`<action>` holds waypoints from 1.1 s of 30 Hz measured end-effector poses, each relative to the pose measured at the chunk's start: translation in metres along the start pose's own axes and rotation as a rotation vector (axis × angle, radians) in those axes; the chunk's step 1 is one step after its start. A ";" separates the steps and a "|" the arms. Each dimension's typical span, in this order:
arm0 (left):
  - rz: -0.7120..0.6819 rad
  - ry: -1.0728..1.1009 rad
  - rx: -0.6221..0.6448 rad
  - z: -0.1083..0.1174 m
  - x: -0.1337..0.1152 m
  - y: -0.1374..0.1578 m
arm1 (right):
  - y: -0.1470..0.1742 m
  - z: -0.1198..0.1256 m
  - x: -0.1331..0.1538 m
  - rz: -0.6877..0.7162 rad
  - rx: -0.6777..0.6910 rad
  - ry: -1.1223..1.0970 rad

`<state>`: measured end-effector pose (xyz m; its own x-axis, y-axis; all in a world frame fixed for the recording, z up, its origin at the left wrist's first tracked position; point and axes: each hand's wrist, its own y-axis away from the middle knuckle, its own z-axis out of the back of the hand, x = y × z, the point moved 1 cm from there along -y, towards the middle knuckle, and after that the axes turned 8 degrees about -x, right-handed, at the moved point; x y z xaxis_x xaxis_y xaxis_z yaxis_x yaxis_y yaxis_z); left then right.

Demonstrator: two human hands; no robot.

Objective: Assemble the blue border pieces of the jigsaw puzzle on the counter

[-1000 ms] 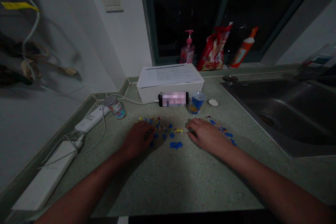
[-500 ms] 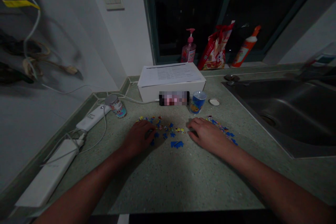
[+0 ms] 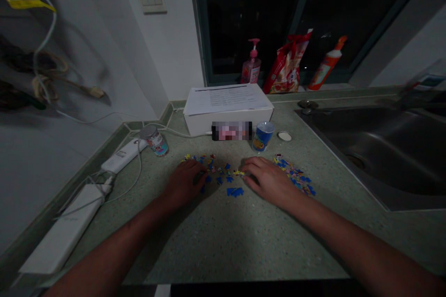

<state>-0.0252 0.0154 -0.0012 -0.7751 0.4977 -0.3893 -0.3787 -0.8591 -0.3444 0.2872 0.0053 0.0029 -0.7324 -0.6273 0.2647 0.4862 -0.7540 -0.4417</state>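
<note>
Small jigsaw puzzle pieces (image 3: 211, 163), mostly blue with yellow and red, lie loose on the counter between my hands. My left hand (image 3: 184, 182) rests at their left side, fingers loosely curled and thumb a little apart; whatever lies under the palm is hidden. Beside the yellow puzzle pieces (image 3: 238, 173), my right hand (image 3: 268, 180) has its fingertips at their edge, with thumb and fingers apart. Closer to me sits a joined strip of blue puzzle pieces (image 3: 235, 191). A further pile of puzzle pieces (image 3: 299, 177) spreads to the right of my right hand.
Behind the pieces stand a blue can (image 3: 263, 137), a round lid (image 3: 285, 136), a phone with a blurred screen (image 3: 232, 131) and a white box (image 3: 228, 102). At left are a jar (image 3: 155, 140) and a power strip (image 3: 66, 229) with cables. A sink (image 3: 379, 148) borders the right.
My right hand has shifted left, up to the yellow pieces, uncovering more of the right pile. My left hand stays nearly still.
</note>
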 end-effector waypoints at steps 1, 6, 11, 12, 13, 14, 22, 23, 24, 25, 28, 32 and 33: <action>0.005 -0.004 -0.003 0.000 0.000 0.000 | 0.000 -0.002 0.000 0.006 0.003 -0.007; -0.003 -0.001 0.008 0.001 -0.001 0.000 | 0.001 -0.006 -0.002 0.000 0.053 -0.019; -0.115 0.063 0.037 -0.004 -0.004 0.001 | 0.000 -0.001 -0.003 -0.024 0.072 -0.002; -0.134 0.081 0.045 -0.005 -0.005 0.002 | 0.000 0.000 -0.002 -0.025 0.074 0.002; -0.153 0.099 0.055 -0.006 -0.007 0.002 | 0.000 0.000 -0.002 -0.026 0.077 0.004; -0.170 0.115 0.067 -0.007 -0.008 0.003 | 0.000 0.001 -0.002 -0.028 0.081 0.007; -0.304 0.126 0.133 -0.008 -0.012 0.004 | -0.001 0.001 -0.001 -0.039 0.097 0.023; -0.310 0.125 0.133 -0.007 -0.012 0.004 | -0.001 0.001 -0.001 -0.037 0.095 0.024; -0.313 0.125 0.132 -0.007 -0.012 0.004 | -0.001 0.001 -0.001 -0.035 0.091 0.023; -0.316 0.129 0.131 -0.006 -0.013 0.004 | -0.001 0.001 -0.001 -0.033 0.088 0.021; -0.317 0.141 0.148 -0.004 -0.015 0.003 | -0.001 0.001 -0.001 -0.032 0.080 0.012; -0.270 0.138 0.125 -0.007 -0.018 0.004 | -0.001 0.003 0.000 -0.037 0.083 0.011; -0.245 0.131 0.096 -0.009 -0.019 0.005 | -0.001 0.002 0.001 -0.037 0.084 0.011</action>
<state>-0.0076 0.0028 -0.0030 -0.5849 0.6979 -0.4133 -0.5980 -0.7153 -0.3615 0.2874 0.0054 0.0057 -0.7558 -0.5968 0.2696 0.4964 -0.7906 -0.3585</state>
